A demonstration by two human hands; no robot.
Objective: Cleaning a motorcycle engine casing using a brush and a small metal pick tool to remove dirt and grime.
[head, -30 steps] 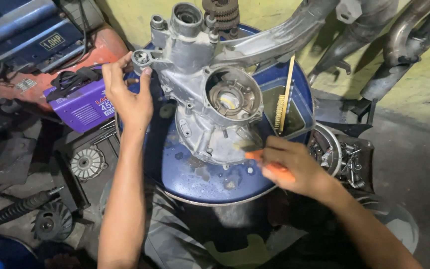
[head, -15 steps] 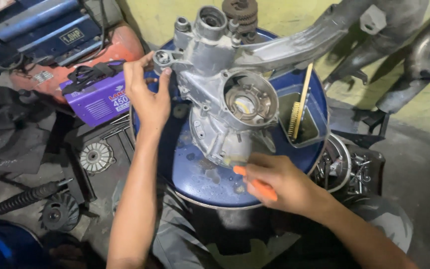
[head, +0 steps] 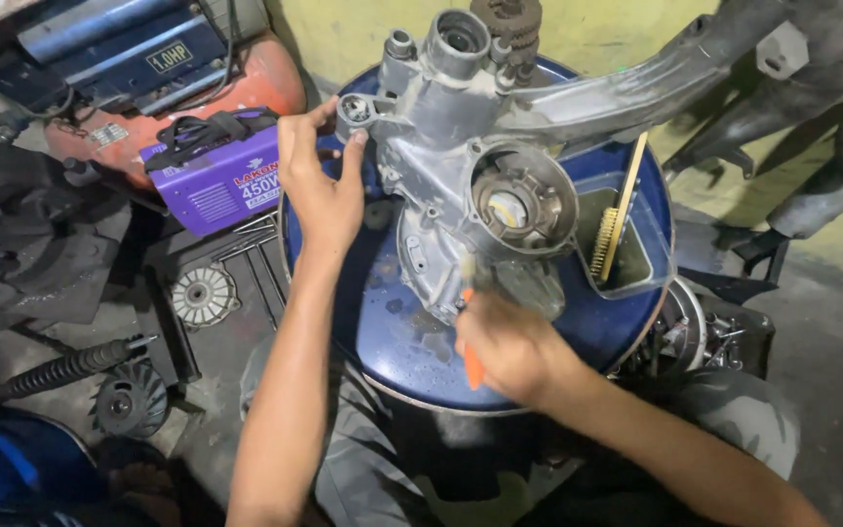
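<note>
Left hand (head: 319, 190): fingers spread and pressed against the upper left lug of the grey engine casing (head: 470, 185), bracing it rather than closing around it. Right hand (head: 509, 346): clenched around an orange-handled tool (head: 472, 363), whose working end meets the lower edge of the casing; motion blur hides the tip. The casing lies tilted on the top of a blue drum (head: 392, 332), which serves as the table, its round bearing opening (head: 522, 203) facing up and a long grey arm (head: 636, 83) running off to the upper right.

Compared with the frame half a second earlier, the right hand has moved up from the drum's near edge to the casing, while the left hand keeps its hold on the same lug.

On the drum, right of the casing, a clear plastic tub (head: 626, 244) holds a brass wire brush (head: 609, 234). On the dark floor to the left lie a purple welding unit (head: 221, 176), an orange compressor tank (head: 178, 98), a round finned part (head: 204, 295), a black fan wheel (head: 129, 400) and a coil-sprung shock absorber (head: 60, 371). A yellow wall (head: 343, 29) closes the background.
</note>
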